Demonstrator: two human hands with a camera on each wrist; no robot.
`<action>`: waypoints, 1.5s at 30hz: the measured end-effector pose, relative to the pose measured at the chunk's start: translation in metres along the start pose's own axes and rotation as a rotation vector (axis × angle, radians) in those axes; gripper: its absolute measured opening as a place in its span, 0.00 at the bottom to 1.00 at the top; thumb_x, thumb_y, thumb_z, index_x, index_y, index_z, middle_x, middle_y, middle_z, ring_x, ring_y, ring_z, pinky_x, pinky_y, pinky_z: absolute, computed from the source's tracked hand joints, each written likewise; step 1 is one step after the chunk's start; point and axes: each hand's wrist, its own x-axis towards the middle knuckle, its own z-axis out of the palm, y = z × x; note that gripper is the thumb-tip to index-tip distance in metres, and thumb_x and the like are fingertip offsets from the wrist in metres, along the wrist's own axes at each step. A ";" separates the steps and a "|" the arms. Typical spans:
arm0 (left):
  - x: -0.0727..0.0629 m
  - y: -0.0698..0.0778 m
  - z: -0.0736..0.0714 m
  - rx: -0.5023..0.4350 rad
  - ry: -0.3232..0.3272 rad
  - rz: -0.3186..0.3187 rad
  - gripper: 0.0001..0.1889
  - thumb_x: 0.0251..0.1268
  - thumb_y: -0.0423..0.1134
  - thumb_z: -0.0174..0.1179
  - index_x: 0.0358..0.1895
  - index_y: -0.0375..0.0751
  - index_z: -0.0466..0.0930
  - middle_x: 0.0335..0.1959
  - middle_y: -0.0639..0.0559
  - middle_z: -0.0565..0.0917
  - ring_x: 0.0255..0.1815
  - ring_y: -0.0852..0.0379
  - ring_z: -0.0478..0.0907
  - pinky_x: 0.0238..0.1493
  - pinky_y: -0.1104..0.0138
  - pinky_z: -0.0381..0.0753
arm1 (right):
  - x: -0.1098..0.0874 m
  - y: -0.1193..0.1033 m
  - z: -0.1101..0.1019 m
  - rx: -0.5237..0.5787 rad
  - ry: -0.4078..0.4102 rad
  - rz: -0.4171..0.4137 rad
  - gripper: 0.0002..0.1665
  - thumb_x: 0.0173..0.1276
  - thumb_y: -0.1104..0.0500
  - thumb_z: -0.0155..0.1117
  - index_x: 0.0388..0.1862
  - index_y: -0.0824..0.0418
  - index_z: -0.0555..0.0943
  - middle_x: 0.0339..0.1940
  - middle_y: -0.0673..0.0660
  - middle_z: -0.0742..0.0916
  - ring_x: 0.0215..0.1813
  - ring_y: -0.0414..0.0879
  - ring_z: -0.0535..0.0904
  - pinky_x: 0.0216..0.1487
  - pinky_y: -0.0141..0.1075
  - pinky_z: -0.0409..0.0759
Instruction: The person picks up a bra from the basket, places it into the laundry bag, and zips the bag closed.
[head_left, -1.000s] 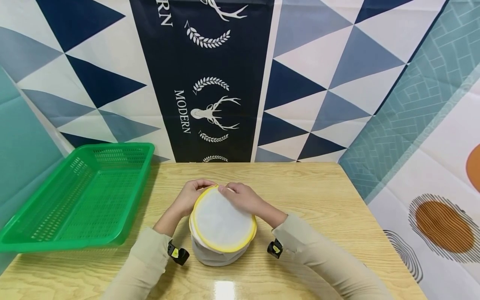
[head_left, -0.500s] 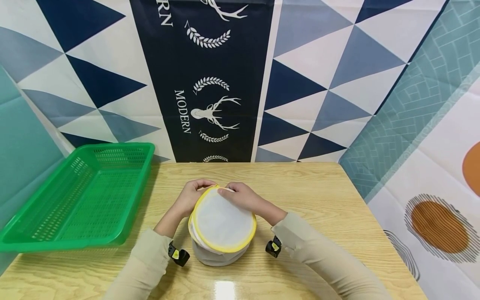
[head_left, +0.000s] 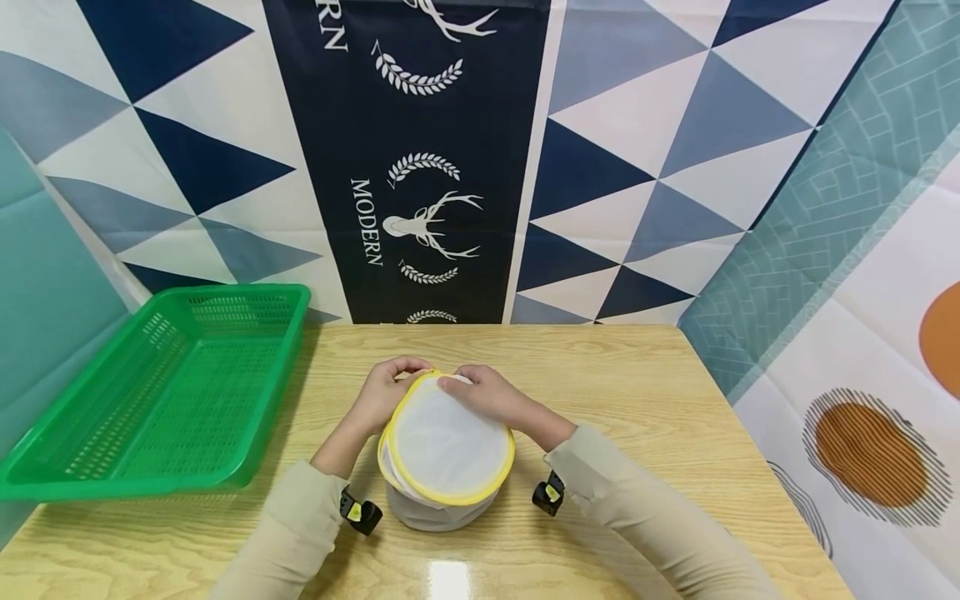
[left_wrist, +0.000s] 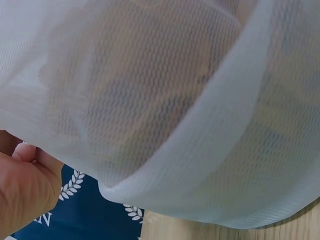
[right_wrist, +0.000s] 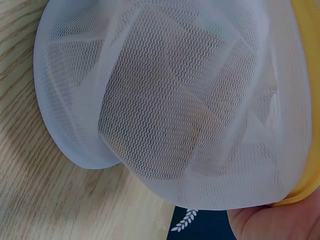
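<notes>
A round white mesh laundry bag (head_left: 450, 442) with yellow trim stands on the table in front of me, its flat top tilted toward the head camera. At its far edge my left hand (head_left: 380, 395) pinches the yellow rim. Just to the right, my right hand (head_left: 491, 395) grips the same edge, thumb on top of the white panel and fingers behind it. Sheer mesh fills most of the left wrist view, where part of the left hand (left_wrist: 27, 185) shows at the edge. The right wrist view shows the yellow trim (right_wrist: 306, 100) beside the right hand (right_wrist: 275, 222). Most fingertips are hidden.
A green plastic basket (head_left: 255, 417) with perforated sides stands at the left of the wooden table (head_left: 600, 392). Patterned cloth (head_left: 592, 167) hangs behind the table and along both sides. Both wrists carry small black cameras (head_left: 363, 517).
Both hands stay almost in place at the far rim. On the left side of the bag, the upper yellow trim has parted slightly from the layer below.
</notes>
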 end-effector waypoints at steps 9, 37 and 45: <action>0.000 0.001 0.007 0.022 0.083 -0.009 0.11 0.67 0.34 0.55 0.45 0.29 0.79 0.42 0.40 0.78 0.29 0.64 0.78 0.33 0.72 0.81 | -0.003 0.002 -0.005 0.033 0.000 0.025 0.23 0.71 0.42 0.51 0.44 0.60 0.77 0.31 0.56 0.83 0.25 0.42 0.81 0.26 0.36 0.81; -0.006 0.011 0.008 -0.032 0.267 -0.069 0.11 0.66 0.36 0.57 0.44 0.31 0.81 0.38 0.44 0.78 0.28 0.64 0.76 0.30 0.74 0.79 | -0.016 -0.010 -0.001 -0.159 0.191 -0.009 0.24 0.72 0.41 0.46 0.44 0.58 0.79 0.38 0.56 0.83 0.36 0.44 0.77 0.34 0.33 0.77; -0.007 0.010 0.008 -0.015 0.278 -0.071 0.11 0.65 0.37 0.58 0.44 0.32 0.82 0.39 0.44 0.79 0.28 0.64 0.76 0.30 0.73 0.79 | -0.015 -0.009 0.000 -0.170 0.147 0.015 0.24 0.72 0.40 0.46 0.46 0.58 0.76 0.36 0.57 0.81 0.33 0.44 0.77 0.30 0.32 0.78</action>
